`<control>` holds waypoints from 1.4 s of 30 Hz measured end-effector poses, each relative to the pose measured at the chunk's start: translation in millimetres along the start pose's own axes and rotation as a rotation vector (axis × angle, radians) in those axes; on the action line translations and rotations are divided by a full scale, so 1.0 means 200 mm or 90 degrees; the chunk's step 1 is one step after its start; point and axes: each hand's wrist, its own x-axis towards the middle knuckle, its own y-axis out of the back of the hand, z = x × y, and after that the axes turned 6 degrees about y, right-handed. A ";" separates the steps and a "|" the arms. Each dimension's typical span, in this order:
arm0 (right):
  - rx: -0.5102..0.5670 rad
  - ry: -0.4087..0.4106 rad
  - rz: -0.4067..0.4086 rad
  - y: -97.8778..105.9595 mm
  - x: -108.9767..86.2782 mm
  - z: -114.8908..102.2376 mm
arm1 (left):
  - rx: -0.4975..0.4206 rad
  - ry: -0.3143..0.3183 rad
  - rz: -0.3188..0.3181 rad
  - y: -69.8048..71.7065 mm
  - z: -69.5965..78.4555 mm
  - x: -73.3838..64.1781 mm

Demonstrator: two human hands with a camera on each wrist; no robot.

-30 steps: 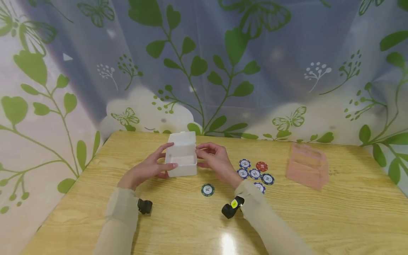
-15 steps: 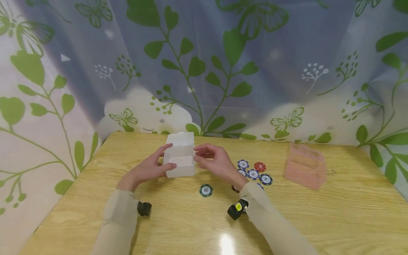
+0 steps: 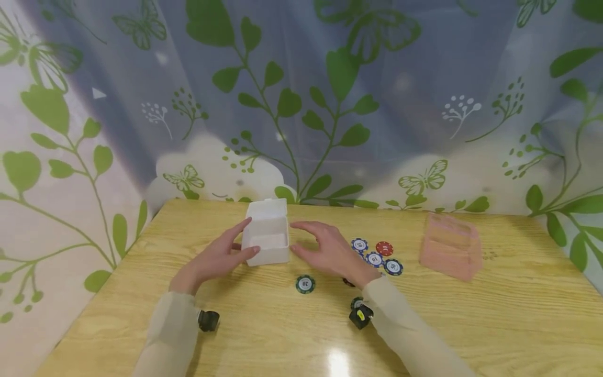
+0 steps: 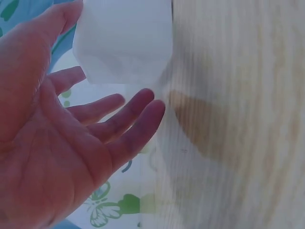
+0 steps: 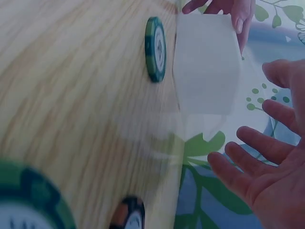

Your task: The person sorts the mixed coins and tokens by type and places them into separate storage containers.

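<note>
A small white plastic box [image 3: 268, 256] stands on the wooden table with its hinged lid [image 3: 267, 208] tipped back; no contents show inside. My left hand [image 3: 219, 262] is at the box's left side with fingers spread. Its thumb lies at the near left corner; the left wrist view shows the other fingers loose beside the box [image 4: 124, 43]. My right hand [image 3: 330, 254] hovers just off the box's right side, fingers apart and holding nothing. Nearer me lies a green poker chip [image 3: 305, 284] marked 20, standing out beside the box in the right wrist view.
Several blue poker chips [image 3: 375, 259] and a red chip [image 3: 384, 248] lie right of my right hand. Partly hidden by that forearm are a dark chip [image 3: 349, 281] and another green chip [image 3: 356, 302]. A pink translucent holder [image 3: 451, 247] sits farther right. A patterned curtain [image 3: 301, 104] hangs behind.
My right hand has drawn slightly away from the box, its fingers spreading apart. My left hand has loosened and shifted slightly toward me. The box stays in about the same place.
</note>
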 end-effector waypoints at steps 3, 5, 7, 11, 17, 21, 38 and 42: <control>-0.049 0.015 -0.002 0.01 -0.02 0.00 | 0.014 -0.011 0.025 -0.01 0.00 -0.02; -0.069 0.023 -0.005 0.02 -0.04 0.00 | 0.025 -0.018 0.049 -0.02 0.00 -0.04; -0.092 0.027 -0.007 0.03 -0.05 0.00 | 0.042 -0.029 0.075 -0.02 0.01 -0.05; -0.143 0.032 -0.013 0.06 -0.09 0.01 | 0.100 -0.051 0.141 -0.03 0.03 -0.07; -0.208 0.027 -0.022 0.10 -0.12 0.03 | 0.183 -0.060 0.220 -0.04 0.05 -0.09; -0.261 0.026 -0.018 0.11 -0.13 0.05 | 0.262 -0.047 0.249 -0.05 0.08 -0.10; -0.361 -0.068 -0.012 0.22 -0.24 0.11 | 0.387 -0.020 0.231 -0.10 0.14 -0.16; -0.374 -0.086 -0.014 0.25 -0.27 0.13 | 0.386 -0.022 0.229 -0.10 0.14 -0.16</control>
